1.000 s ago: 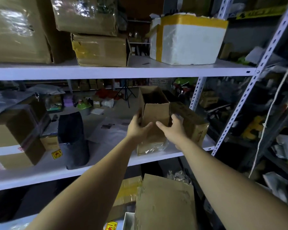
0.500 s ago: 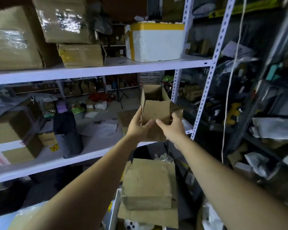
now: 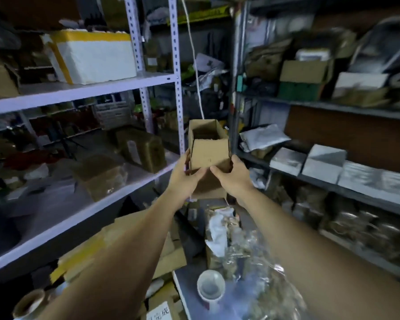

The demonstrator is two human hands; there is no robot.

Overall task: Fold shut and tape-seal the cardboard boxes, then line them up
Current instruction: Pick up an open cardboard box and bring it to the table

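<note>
A small brown cardboard box [image 3: 209,153] with its top flaps standing open hangs in the air in front of me, clear of the shelves. My left hand [image 3: 185,175] grips its left side with the thumb across the near face. On the right side, my right hand [image 3: 232,176] holds it the same way. The inside of the box is dark and I cannot make out any contents.
White metal shelving [image 3: 83,88] on the left holds a white foam box [image 3: 92,56] and wrapped cartons [image 3: 141,148]. Grey shelves [image 3: 333,181] on the right carry parcels and boxes. Below lie flat cardboard [image 3: 171,257], a white cup [image 3: 210,287], plastic wrap and a tape roll [image 3: 29,304].
Both hands lifted the box off the white shelf and carried it to the right; my view swung right, so the grey shelves now fill the right side.
</note>
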